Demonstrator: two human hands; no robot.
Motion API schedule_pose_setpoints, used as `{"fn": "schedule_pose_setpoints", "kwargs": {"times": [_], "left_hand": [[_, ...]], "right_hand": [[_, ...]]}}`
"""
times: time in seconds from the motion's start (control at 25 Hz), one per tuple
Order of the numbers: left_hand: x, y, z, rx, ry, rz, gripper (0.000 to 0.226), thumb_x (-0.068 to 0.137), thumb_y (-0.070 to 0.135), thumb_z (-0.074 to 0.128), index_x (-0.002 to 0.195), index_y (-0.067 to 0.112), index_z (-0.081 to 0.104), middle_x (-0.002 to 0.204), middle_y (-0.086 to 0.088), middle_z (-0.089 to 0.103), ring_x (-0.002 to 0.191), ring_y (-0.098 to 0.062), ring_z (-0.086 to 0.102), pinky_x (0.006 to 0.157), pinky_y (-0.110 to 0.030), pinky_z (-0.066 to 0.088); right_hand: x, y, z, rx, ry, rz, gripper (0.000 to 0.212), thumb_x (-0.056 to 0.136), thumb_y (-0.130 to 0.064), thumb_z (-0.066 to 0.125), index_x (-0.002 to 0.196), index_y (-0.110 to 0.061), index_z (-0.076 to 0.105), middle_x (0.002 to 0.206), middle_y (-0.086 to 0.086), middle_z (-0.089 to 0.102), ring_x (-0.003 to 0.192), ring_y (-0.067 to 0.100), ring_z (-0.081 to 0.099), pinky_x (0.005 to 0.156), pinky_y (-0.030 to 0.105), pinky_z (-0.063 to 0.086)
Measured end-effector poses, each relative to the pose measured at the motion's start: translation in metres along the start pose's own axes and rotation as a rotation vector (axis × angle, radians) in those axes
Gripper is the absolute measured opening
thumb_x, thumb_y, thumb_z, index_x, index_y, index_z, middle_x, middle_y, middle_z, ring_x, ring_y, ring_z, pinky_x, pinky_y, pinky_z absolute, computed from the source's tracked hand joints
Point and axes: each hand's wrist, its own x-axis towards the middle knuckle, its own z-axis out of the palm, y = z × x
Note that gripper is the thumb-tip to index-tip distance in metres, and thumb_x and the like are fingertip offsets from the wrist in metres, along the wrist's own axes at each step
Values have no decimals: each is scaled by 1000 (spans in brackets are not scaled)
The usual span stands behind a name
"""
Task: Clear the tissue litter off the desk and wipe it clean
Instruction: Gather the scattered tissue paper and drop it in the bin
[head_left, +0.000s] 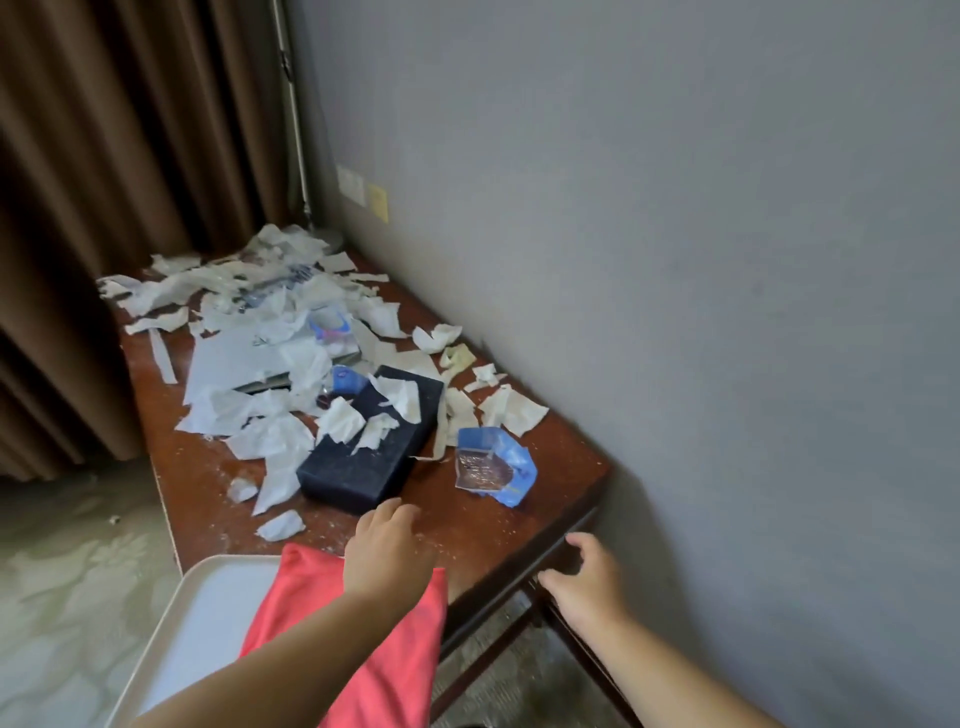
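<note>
Desk (519, 499): tissue litter (270, 332) is scattered over the far and middle parts, some across a black box (369, 447). Left hand (387, 545) is held over a red cloth (363, 649), fingers relaxed, nothing gripped. Right hand (587, 577) is held at the near corner, fingers loosely spread, nothing gripped.

Torn white tissue litter (270, 395) strewn across brown desk (467, 525); crumbs, apparently.

Dim, soft indoor light spreads evenly. A faint shadow lies on the grey wall (675, 260) beside the near corner of the desk (519, 514). The whole frame is slightly soft, and the folds of the curtain (78, 208) bow at the left edge.
</note>
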Motion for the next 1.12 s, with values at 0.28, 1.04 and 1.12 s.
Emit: {"fn": "schedule_pose_setpoints", "kwargs": {"times": [0.28,1.04,1.12], "left_hand": [[59,-27,-34,-45,112,-65,64,83,31,62,141,17,37,144,-3,39,133,-26,32,107,-36,31],[255,18,40,11,240,-687,28,92,23,46,117,18,58,126,-5,45,120,-25,39,96,-34,36],[257,21,43,-60,317,-685,20,90,15,48,103,9,62,110,-5,48,108,-23,44,87,-29,37]], "right_hand": [[59,-75,3,-209,-5,-212,65,76,-19,73,133,-17,43,129,8,46,115,22,52,85,24,41],[320,-137,104,-921,-581,-813,57,82,-37,65,132,-31,40,139,9,28,127,29,29,101,37,33],[318,-135,112,-812,-609,-809,38,89,-23,55,126,-24,47,130,7,37,120,28,40,95,32,36]]}}
